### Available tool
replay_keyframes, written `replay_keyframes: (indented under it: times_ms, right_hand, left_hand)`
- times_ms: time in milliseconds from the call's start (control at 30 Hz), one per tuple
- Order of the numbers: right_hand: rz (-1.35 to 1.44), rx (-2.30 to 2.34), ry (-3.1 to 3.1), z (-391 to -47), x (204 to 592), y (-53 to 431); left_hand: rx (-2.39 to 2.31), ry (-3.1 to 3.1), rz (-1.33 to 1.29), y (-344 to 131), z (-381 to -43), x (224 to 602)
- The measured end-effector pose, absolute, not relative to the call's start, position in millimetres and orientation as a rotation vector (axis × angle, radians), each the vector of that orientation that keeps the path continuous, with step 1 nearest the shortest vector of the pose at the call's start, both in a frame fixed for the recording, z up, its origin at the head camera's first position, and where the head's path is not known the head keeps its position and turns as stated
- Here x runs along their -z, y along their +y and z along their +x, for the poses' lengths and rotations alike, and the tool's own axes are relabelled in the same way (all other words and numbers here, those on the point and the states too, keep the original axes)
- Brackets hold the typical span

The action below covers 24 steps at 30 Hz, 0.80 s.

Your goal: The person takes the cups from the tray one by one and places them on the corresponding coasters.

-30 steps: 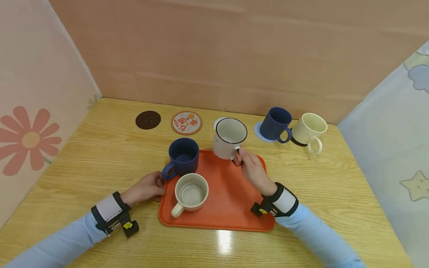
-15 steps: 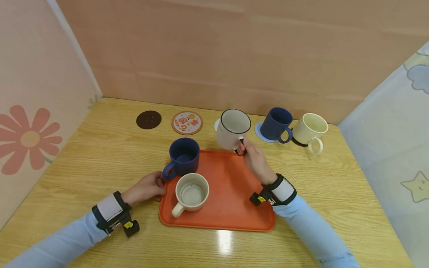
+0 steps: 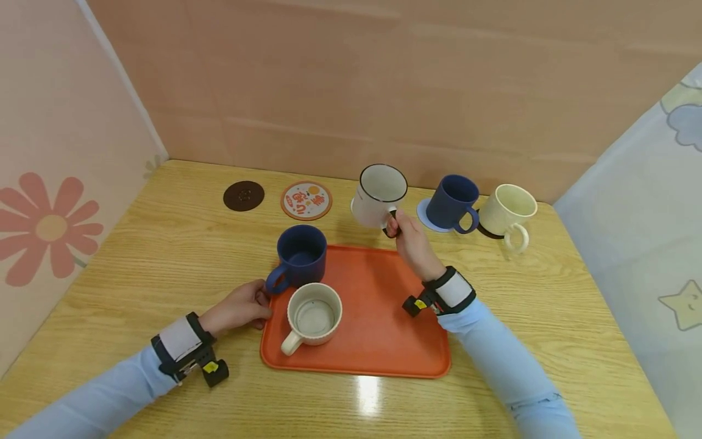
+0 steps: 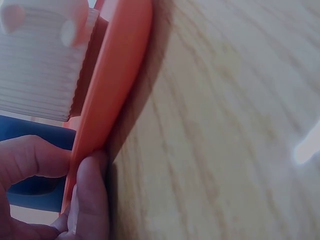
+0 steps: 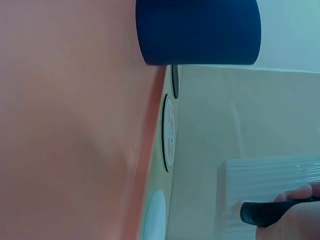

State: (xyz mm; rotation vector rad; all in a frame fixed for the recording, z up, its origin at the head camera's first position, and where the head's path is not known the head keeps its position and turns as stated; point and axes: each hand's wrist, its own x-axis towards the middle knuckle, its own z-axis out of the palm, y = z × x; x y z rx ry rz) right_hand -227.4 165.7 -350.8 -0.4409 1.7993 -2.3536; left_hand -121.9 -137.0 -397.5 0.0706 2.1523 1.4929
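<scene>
My right hand (image 3: 414,244) grips the black handle of a white, dark-rimmed mug (image 3: 378,198), held above the table just past the tray's far edge. In the right wrist view the mug (image 5: 235,195) is ribbed and apart from the tray. Under it, a pale coaster (image 5: 156,217) is mostly hidden from the head view. At the left edge of the orange tray (image 3: 384,329), my left hand (image 3: 238,308) pinches the rim between thumb and fingers, as the left wrist view shows. On the tray stand a navy mug (image 3: 301,259) and a cream ribbed mug (image 3: 323,332).
Along the back lie a dark brown coaster (image 3: 244,196) and a printed orange-rimmed coaster (image 3: 306,200). Farther right, another navy mug (image 3: 451,204) stands on a light blue coaster (image 3: 425,219). Beside it, a pale yellow mug (image 3: 501,213) sits on a dark coaster (image 3: 485,230).
My right hand has carried the white mug away from me, from over the tray's far edge toward the coaster row. The left hand and the tray have stayed put.
</scene>
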Motion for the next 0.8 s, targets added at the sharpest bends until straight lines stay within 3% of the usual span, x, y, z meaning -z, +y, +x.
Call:
replay_keyframes:
  times_ms: [800]
  right_hand:
    - [-0.304, 2.300, 1.854, -266, 357, 168]
  left_hand:
    - [-1.467, 2.164, 0.053, -136, -124, 398]
